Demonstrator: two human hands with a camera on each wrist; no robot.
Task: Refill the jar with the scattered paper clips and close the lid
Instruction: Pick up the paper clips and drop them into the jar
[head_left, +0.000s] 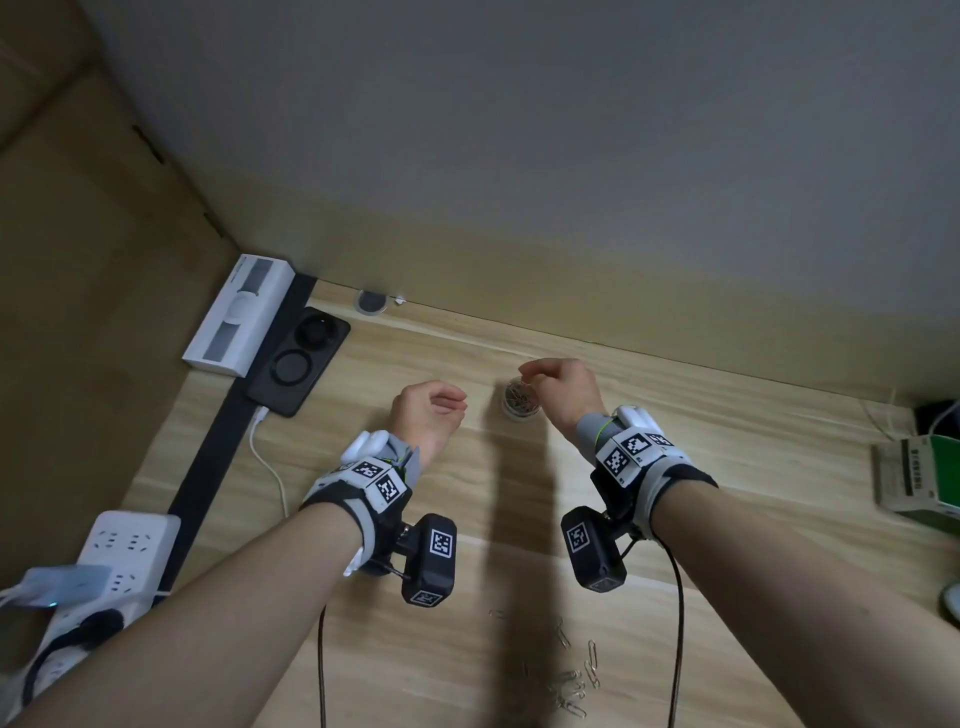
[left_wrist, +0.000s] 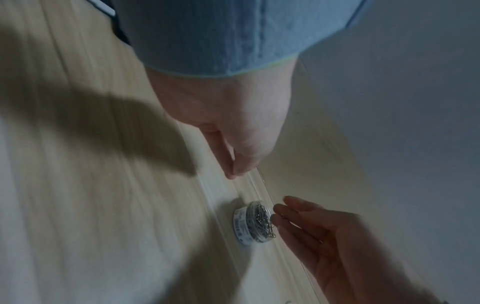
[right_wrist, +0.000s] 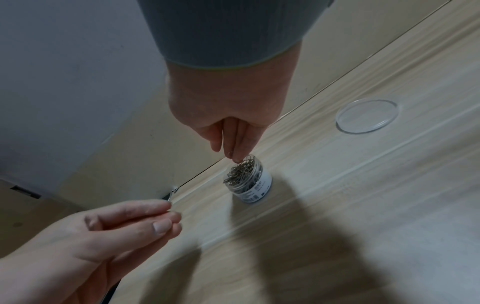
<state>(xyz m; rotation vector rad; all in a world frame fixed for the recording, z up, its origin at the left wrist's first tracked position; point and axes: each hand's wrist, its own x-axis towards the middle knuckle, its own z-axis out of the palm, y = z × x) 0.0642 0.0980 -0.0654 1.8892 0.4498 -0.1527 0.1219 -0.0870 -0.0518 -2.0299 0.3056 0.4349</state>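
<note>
Right wrist: clear jar (right_wrist: 248, 179), apparently brimful, open.

Desk (head_left: 447, 670): pale wood grain, set against a grey-white wall (head_left: 571, 130) whose lower band reads tan. Left side closed by a brown cardboard panel (head_left: 78, 234). Black strip (head_left: 208, 467) runs along the desk's left edge. By it: white box (head_left: 239, 314), black phone (head_left: 298, 358) with white cable (head_left: 272, 467), and a white power strip (head_left: 130, 540) nearer. Green-and-white box (head_left: 919, 478) at right edge. Light dim; dark shadows across the desk.
</note>
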